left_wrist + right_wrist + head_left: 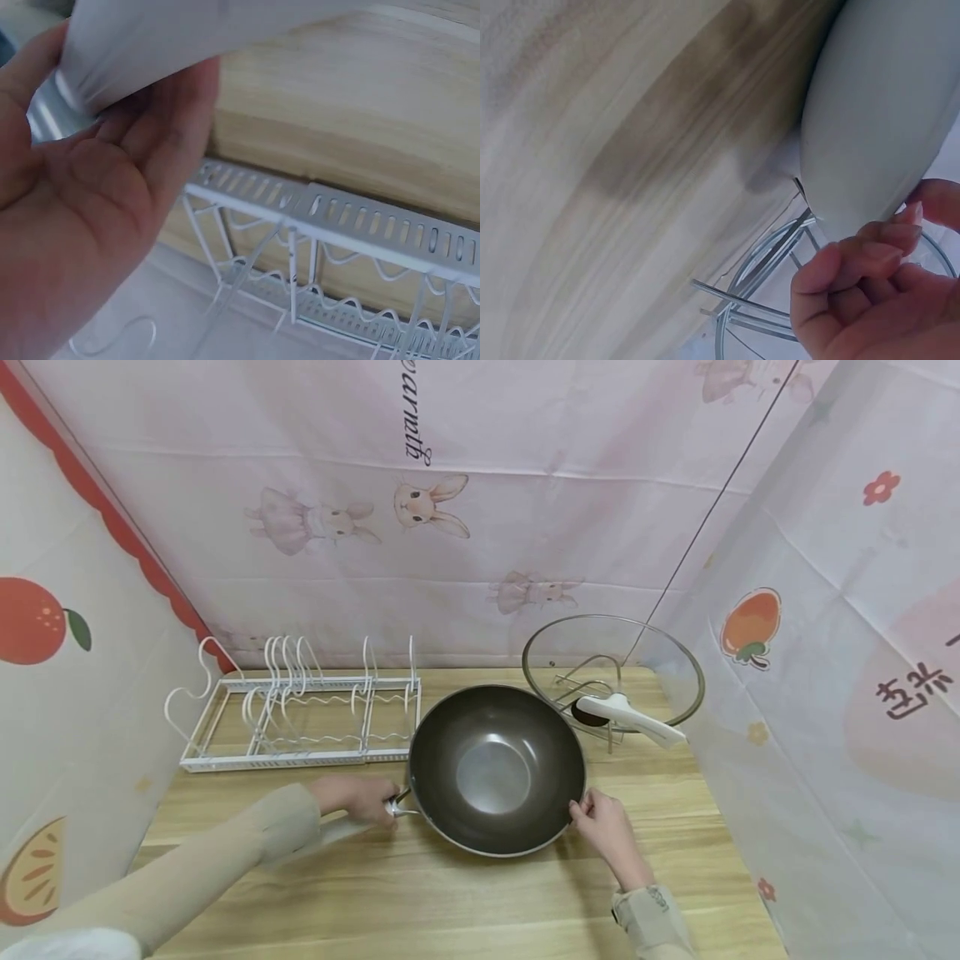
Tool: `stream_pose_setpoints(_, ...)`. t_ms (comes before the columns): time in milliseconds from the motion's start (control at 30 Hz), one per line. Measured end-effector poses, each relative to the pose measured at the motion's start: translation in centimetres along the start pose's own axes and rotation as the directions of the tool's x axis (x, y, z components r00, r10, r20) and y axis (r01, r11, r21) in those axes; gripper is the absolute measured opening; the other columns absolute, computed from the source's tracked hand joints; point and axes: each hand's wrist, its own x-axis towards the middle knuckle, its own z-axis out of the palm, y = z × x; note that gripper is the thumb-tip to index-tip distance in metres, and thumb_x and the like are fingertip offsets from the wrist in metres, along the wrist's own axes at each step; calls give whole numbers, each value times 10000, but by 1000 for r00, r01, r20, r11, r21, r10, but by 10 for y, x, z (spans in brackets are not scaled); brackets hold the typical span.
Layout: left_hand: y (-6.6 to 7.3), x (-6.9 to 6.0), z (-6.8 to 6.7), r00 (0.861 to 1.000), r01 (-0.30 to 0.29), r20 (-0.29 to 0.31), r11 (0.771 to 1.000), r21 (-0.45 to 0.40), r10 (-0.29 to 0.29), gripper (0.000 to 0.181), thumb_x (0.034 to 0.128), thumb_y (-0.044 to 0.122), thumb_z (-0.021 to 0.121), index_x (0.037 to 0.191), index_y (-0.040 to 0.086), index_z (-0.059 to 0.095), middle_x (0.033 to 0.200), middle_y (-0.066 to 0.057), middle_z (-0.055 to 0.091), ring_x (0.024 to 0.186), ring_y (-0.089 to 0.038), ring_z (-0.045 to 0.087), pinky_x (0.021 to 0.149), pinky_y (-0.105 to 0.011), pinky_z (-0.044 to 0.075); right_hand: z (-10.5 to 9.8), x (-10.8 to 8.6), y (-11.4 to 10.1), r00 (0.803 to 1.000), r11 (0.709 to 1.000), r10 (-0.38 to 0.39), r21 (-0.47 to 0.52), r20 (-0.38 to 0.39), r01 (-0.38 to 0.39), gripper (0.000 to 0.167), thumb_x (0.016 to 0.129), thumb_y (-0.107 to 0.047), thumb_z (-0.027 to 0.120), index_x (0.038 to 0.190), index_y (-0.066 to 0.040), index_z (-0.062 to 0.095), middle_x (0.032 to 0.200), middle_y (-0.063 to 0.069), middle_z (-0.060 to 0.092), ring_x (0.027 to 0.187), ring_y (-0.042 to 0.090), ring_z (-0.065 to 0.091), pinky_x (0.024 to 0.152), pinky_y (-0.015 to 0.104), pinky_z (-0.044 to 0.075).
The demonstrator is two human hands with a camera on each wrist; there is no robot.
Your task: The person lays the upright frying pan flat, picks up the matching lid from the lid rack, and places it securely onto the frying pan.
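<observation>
A dark wok (492, 772) with a pale outside is in the middle of the wooden table in the head view. My left hand (358, 798) grips its white handle (341, 829) close to the pan; in the left wrist view, the fingers of that hand (112, 165) curl around the pale handle (157, 37). On the right, my right hand (609, 833) pinches the wok's rim between thumb and fingers. The right wrist view shows this hand (885, 292) at the edge of the pale wok wall (877, 112).
A white wire rack (300, 760) stands at the back left, near the wok. Behind the wok on the right, a glass lid (615, 625) with a white handle (633, 718) leans in a metal wire stand (610, 735). Printed cloth walls (480, 510) enclose the back and sides.
</observation>
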Motion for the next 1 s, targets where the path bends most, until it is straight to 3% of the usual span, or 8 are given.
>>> stream_pose_setpoints(267,2,-8,-10,998,-56,-34,998,38,58,253,849,264,736,786,98,555,732,12,509,673,-143,476,597,-293,428,-10,0,-6,1000,1000,-11,0,11,11,252,891,-133,666,688,-115,517,564,-31,477,510,117,434,493,257,379)
stream_pose_setpoints(567,16,-25,-31,999,-29,-40,996,84,32,251,937,302,652,914,62,583,777,-21,560,714,-186,540,667,-390,499,-26,0,-19,1000,999,-31,14,6,31,216,903,-137,667,738,-103,532,580,-19,477,525,137,441,524,277,386)
stream_pose_setpoints(767,23,-27,-40,997,-37,-70,997,72,42,252,942,303,629,948,56,577,812,-32,567,737,-181,533,675,-394,492,-39,-2,-31,999,999,-43,26,-10,43,197,911,-141,670,764,-99,546,605,-7,499,547,136,456,547,267,395)
stream_pose_setpoints(867,32,-30,-44,996,-37,-84,998,54,42,289,959,333,609,1026,53,597,912,-71,629,802,-207,590,713,-415,515,-44,-2,-36,998,998,-59,20,-26,60,187,917,-153,666,780,-104,548,620,-15,502,561,130,461,553,265,397)
stream_pose_setpoints(1000,50,-34,-48,991,-49,-122,997,64,57,404,983,368,586,1204,29,578,1118,-152,657,1000,-315,643,858,-506,530,-53,-3,-43,994,995,-95,13,-58,95,179,917,-161,668,800,-113,541,638,-22,504,571,125,465,546,269,398)
